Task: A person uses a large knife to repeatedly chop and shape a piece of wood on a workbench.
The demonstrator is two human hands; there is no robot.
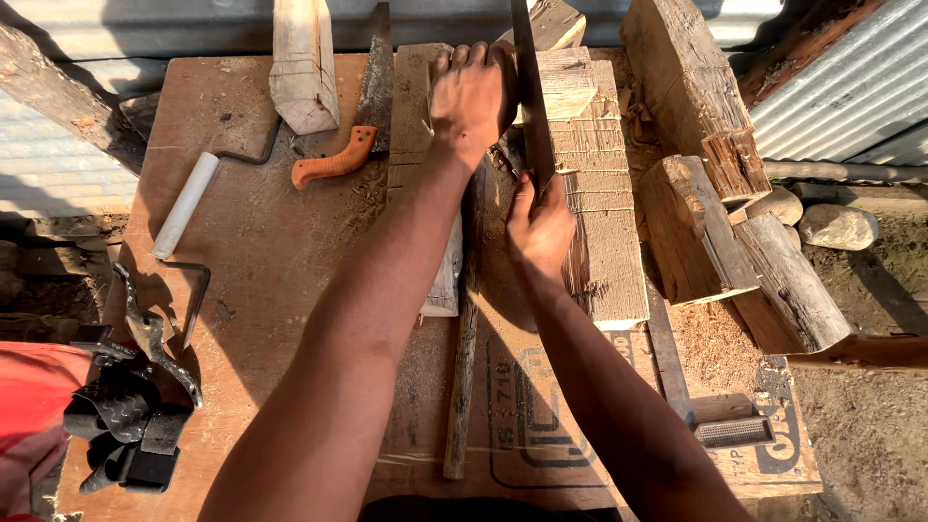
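Your left hand presses flat, fingers spread over the far end of the scored wooden block lying at twelve o'clock on the plywood bench. Your right hand is clenched around the handle of the saw, whose blade runs toward twelve o'clock along the block. At ten o'clock an orange-handled saw lies well apart.

Your right hand hid saw handle; saw blade ran off top edge. Your left hand covered part of wooden block. Carved post cut by top edge. Red cloth cropped at left.
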